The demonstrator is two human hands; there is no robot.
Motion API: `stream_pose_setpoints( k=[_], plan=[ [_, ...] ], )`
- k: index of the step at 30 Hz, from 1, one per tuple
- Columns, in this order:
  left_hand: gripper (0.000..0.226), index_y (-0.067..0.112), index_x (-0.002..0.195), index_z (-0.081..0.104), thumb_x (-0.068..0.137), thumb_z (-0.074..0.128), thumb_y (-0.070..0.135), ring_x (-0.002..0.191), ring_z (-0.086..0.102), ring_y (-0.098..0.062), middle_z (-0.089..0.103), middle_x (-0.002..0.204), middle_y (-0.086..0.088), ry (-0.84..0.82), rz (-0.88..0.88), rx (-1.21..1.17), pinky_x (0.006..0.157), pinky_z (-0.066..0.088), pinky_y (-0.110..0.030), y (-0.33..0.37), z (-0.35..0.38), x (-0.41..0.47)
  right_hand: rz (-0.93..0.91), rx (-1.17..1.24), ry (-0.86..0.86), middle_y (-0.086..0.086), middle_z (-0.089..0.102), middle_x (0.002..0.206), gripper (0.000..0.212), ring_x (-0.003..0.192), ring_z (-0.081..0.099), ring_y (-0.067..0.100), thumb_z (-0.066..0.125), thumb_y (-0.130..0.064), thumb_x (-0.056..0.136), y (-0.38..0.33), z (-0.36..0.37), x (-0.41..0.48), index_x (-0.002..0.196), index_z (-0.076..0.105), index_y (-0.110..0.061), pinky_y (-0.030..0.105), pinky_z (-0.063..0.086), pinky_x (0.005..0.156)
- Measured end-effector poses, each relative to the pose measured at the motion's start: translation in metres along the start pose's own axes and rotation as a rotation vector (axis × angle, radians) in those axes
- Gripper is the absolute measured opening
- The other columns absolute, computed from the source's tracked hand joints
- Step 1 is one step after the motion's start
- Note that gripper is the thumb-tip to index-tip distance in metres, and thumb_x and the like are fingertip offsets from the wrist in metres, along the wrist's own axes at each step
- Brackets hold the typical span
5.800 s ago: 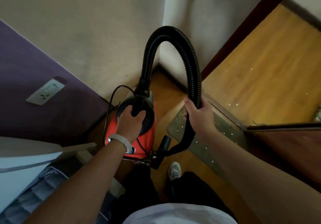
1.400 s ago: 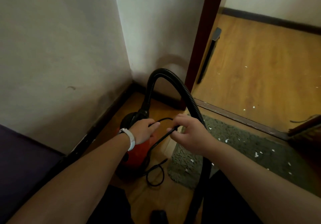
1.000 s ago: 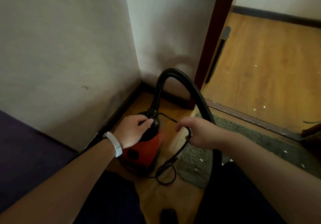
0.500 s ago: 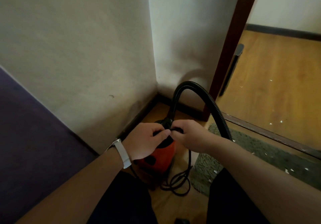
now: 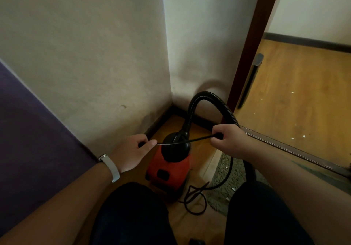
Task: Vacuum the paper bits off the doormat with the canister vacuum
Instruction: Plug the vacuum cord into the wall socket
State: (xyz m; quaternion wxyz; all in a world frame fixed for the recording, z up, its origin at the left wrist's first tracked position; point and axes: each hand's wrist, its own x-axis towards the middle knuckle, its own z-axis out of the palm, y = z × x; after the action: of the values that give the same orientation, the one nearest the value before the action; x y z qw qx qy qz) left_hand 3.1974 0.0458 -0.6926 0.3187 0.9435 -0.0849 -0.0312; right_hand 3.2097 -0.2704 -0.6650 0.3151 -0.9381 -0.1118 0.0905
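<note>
While the red canister vacuum (image 5: 168,170) sits on the wood floor (image 5: 201,147) in the wall corner, just left of the doormat (image 5: 228,178), both hands stretch its black cord (image 5: 190,140) taut above it. Left hand (image 5: 131,153) fingers pinch one end, right hand (image 5: 228,140) is fisted round the other. Paper bits (image 5: 233,189) dot the mat's edge w/ the hose (image 5: 207,100) arching behind.

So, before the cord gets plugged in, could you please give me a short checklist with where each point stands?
1. Thin black power cord held: ok, stretched between left hand and right hand.
2. Cord fully unwound: not ok, loops lie on the floor.
3. Plug in hand: cannot tell.
4. Wall socket within reach: cannot tell, none in view.
5. Orange canister vacuum upright: ok.
6. White paper bits on the green shaggy doormat: not ok, not yet vacuumed.
</note>
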Motion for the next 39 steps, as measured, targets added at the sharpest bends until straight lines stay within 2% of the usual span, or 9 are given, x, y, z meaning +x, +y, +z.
stream_pose_setpoints(
  k=[5, 11, 14, 18, 23, 27, 31, 35, 39],
  plan=[
    [0.035, 0.020, 0.072, 0.055, 0.095, 0.053, 0.047, 0.049, 0.048, -0.013, 0.048, 0.054, 0.001, 0.098, 0.098, 0.098, 0.046, 0.033, -0.026, 0.033, 0.003, 0.008, -0.097, -0.152, -0.178, -0.006, 0.058, 0.072, 0.019, 0.062, 0.056, 0.010, 0.060, -0.027, 0.093, -0.025, 0.009, 0.000, 0.077, 0.051, -0.030, 0.029, 0.048, 0.059],
    [0.034, 0.013, 0.081, 0.058, 0.099, 0.049, 0.040, 0.049, 0.042, -0.010, 0.046, 0.057, 0.003, -0.012, 0.224, 0.048, 0.048, 0.032, -0.020, 0.063, 0.018, 0.007, -0.244, -0.104, -0.154, 0.008, 0.062, 0.078, 0.021, 0.063, 0.056, 0.023, 0.048, -0.030, 0.102, -0.059, 0.037, 0.010, 0.090, 0.056, -0.015, 0.027, 0.040, 0.053],
    [0.036, 0.006, 0.078, 0.057, 0.101, 0.048, 0.033, 0.047, 0.042, -0.005, 0.041, 0.054, 0.006, -0.038, 0.172, -0.091, 0.047, 0.033, -0.015, 0.054, 0.011, 0.002, -0.278, -0.101, -0.136, 0.001, 0.063, 0.079, 0.023, 0.067, 0.059, 0.015, 0.046, -0.031, 0.104, -0.058, 0.031, 0.010, 0.092, 0.061, -0.017, 0.028, 0.045, 0.059],
    [0.044, 0.012, 0.074, 0.054, 0.100, 0.043, 0.046, 0.046, 0.036, -0.006, 0.038, 0.054, 0.007, -0.113, 0.055, -0.167, 0.051, 0.033, -0.021, 0.016, -0.002, -0.007, -0.213, -0.050, -0.116, -0.003, 0.062, 0.077, 0.024, 0.066, 0.058, 0.011, 0.046, -0.031, 0.104, -0.039, 0.020, 0.010, 0.087, 0.060, -0.022, 0.037, 0.050, 0.065],
    [0.040, 0.028, 0.075, 0.054, 0.094, 0.035, 0.058, 0.053, 0.041, -0.017, 0.041, 0.058, 0.003, -0.108, 0.000, -0.054, 0.056, 0.037, -0.036, -0.024, -0.021, -0.019, -0.100, -0.042, -0.112, -0.003, 0.058, 0.076, 0.025, 0.067, 0.056, 0.013, 0.047, -0.029, 0.104, -0.026, 0.013, 0.015, 0.080, 0.055, -0.025, 0.028, 0.042, 0.061],
    [0.033, 0.028, 0.076, 0.057, 0.102, 0.040, 0.041, 0.059, 0.054, -0.023, 0.054, 0.062, 0.000, -0.095, 0.094, 0.078, 0.059, 0.045, -0.039, -0.015, -0.025, -0.018, -0.116, -0.026, -0.198, -0.002, 0.063, 0.083, 0.013, 0.074, 0.061, 0.017, 0.052, -0.031, 0.099, -0.041, 0.025, 0.018, 0.087, 0.057, -0.027, 0.033, 0.049, 0.064],
    [0.037, 0.018, 0.087, 0.062, 0.103, 0.039, 0.040, 0.061, 0.053, -0.019, 0.059, 0.069, -0.003, -0.116, 0.243, 0.268, 0.059, 0.042, -0.032, 0.014, -0.023, -0.013, -0.245, -0.087, -0.232, -0.005, 0.061, 0.077, 0.018, 0.058, 0.053, 0.005, 0.050, -0.044, 0.100, -0.074, 0.037, 0.020, 0.094, 0.058, -0.029, 0.020, 0.040, 0.054],
    [0.031, 0.021, 0.089, 0.066, 0.100, 0.045, 0.042, 0.069, 0.054, -0.010, 0.058, 0.075, 0.007, 0.009, 0.277, 0.204, 0.062, 0.043, -0.028, 0.013, -0.023, -0.012, -0.324, -0.144, -0.233, -0.003, 0.050, 0.067, 0.030, 0.052, 0.040, 0.009, 0.047, -0.045, 0.102, -0.097, 0.041, 0.021, 0.085, 0.056, -0.022, 0.022, 0.031, 0.051],
    [0.027, 0.024, 0.088, 0.063, 0.092, 0.053, 0.048, 0.076, 0.052, -0.008, 0.055, 0.082, 0.010, 0.340, 0.272, 0.163, 0.066, 0.042, -0.022, -0.009, -0.019, -0.021, -0.338, -0.084, -0.166, -0.002, 0.053, 0.065, 0.024, 0.048, 0.042, 0.007, 0.051, -0.043, 0.101, -0.103, 0.040, 0.023, 0.084, 0.056, -0.027, 0.019, 0.032, 0.047]
  ],
)
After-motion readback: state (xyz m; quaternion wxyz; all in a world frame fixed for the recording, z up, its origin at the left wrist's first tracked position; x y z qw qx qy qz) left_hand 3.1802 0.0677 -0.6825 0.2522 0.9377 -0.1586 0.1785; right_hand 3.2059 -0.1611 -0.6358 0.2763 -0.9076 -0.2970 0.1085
